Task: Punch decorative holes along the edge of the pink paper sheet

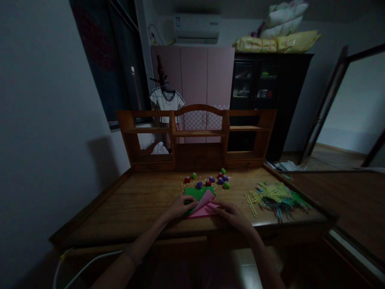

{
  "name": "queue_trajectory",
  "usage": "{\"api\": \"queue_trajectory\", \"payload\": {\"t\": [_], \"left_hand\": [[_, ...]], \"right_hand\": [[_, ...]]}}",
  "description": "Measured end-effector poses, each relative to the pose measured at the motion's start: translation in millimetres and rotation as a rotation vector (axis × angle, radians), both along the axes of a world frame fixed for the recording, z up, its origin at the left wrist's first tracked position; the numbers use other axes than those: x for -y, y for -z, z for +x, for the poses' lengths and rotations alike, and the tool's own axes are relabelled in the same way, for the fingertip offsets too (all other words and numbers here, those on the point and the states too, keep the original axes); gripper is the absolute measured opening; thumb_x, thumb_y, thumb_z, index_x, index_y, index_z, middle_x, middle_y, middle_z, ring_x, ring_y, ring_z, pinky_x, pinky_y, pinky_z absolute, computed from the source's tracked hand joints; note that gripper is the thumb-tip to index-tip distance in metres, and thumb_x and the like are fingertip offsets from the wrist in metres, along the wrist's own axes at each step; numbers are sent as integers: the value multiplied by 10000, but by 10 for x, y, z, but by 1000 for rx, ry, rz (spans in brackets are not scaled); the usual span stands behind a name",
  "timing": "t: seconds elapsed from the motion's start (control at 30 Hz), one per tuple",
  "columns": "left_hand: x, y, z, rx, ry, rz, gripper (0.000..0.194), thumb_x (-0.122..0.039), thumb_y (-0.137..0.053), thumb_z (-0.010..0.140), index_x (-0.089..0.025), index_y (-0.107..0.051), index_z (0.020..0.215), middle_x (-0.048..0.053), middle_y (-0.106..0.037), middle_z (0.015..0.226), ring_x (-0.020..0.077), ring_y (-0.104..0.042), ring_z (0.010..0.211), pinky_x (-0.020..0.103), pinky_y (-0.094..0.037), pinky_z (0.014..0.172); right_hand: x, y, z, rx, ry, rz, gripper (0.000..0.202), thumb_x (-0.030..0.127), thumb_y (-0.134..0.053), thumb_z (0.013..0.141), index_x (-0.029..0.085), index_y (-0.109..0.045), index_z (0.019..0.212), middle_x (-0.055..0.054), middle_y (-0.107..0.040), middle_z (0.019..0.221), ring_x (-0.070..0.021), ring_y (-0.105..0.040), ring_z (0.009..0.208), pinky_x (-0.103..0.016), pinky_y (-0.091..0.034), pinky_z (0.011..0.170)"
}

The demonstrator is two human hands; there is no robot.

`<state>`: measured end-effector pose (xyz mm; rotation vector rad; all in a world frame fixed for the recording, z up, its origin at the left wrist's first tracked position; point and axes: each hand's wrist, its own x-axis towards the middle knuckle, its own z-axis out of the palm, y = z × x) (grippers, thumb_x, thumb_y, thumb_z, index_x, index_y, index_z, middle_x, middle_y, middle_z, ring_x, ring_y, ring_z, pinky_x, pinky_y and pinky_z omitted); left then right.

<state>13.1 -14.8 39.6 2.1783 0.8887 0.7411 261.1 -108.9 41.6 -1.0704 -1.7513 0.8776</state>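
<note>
A green sheet [195, 192] lies near the front middle of the wooden desk, with pink paper [204, 210] over its lower right part. One corner of the pink paper is lifted and folded over, showing a paler side. At the left edge of the papers is my left hand [182, 206], its fingers closed on the sheets near the fold. My right hand [228, 212] rests at the pink paper's right side, fingers spread, fingertips touching it. Just behind the papers sit several small red, green and purple figures with eyes [208, 183], among scattered small pale bits.
A pile of yellow, green and blue perforated strips [276, 196] lies on the desk's right side. A wooden shelf unit [198, 133] stands along the back edge. The desk [135, 200] has a raised left rim. A white cable hangs at the lower left.
</note>
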Motion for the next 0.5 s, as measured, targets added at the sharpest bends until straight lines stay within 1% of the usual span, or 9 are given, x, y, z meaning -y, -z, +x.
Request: {"api": "queue_trajectory", "payload": {"t": [0.13,0.23,0.33,0.37,0.43,0.5], "left_hand": [[63,-59,15,-1,-29,59,372,-466,-469,846,-154,-671,842,18,-658,826,146,-574,789,218,-410,707],[96,-98,19,-11,-25,63,376,-475,-457,852,-162,-665,855,11,-653,822,145,-573,786,217,-411,700],[103,-100,26,-8,-16,54,372,-471,-460,850,-159,-662,851,20,-650,825,150,-575,787,228,-425,716],[101,-93,29,7,-13,46,353,-459,-473,845,-161,-659,878,25,-649,841,151,-578,794,232,-432,727],[92,-80,32,64,-8,23,327,-411,-504,834,-182,-625,1035,38,-644,933,155,-584,839,245,-448,760],[82,-71,32,115,-1,23,365,-354,-505,835,-213,-562,1167,52,-617,1049,159,-575,921,262,-451,810]], "right_hand": [[5,-14,0,7,-14,6,397,478,-526,862,247,-611,1173,-31,-571,1222,-250,-520,1118,-400,-379,987],[10,-28,-3,33,-7,4,386,473,-523,864,246,-619,1162,-26,-568,1226,-246,-505,1139,-397,-358,1006],[16,-41,-9,46,8,-1,398,475,-520,862,237,-616,1166,-29,-571,1223,-245,-501,1144,-396,-359,1007],[19,-45,-11,48,15,-4,402,477,-520,860,234,-616,1166,-31,-572,1221,-246,-501,1144,-397,-361,1006],[25,-56,-15,46,19,-13,408,479,-522,856,231,-617,1166,-33,-573,1220,-247,-500,1144,-400,-361,1006],[34,-71,-19,32,4,-15,406,474,-524,856,230,-616,1167,-32,-573,1219,-247,-501,1144,-402,-362,1006]]}}
